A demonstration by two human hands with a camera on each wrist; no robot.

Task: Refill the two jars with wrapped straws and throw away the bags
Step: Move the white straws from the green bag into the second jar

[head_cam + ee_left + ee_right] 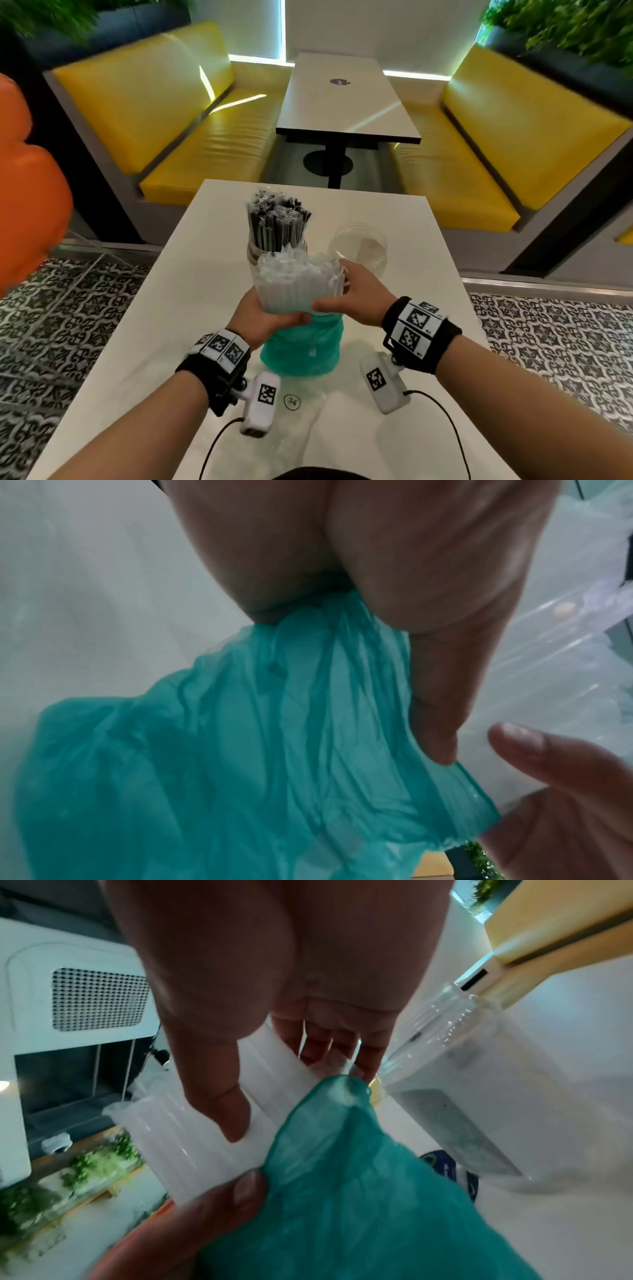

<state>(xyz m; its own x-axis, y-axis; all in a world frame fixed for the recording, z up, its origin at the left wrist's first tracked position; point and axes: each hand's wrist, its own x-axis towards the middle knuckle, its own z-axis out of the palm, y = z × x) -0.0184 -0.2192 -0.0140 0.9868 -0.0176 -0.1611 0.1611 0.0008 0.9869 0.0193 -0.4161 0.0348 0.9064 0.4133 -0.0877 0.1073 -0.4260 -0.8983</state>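
A bundle of white wrapped straws sticks out of the top of a teal plastic bag that I hold above the white table. My left hand grips the bag's bunched upper edge round the bundle. My right hand curls round the bare white straws from the right, thumb in front. In the left wrist view the teal bag hangs from my fingers. Behind the bundle stands a jar of black wrapped straws. An empty clear jar is to its right, also in the right wrist view.
Clear plastic film lies flat on the table near its front edge. Beyond the table are a second table and yellow benches. An orange seat is on the left. Patterned floor tiles flank the table.
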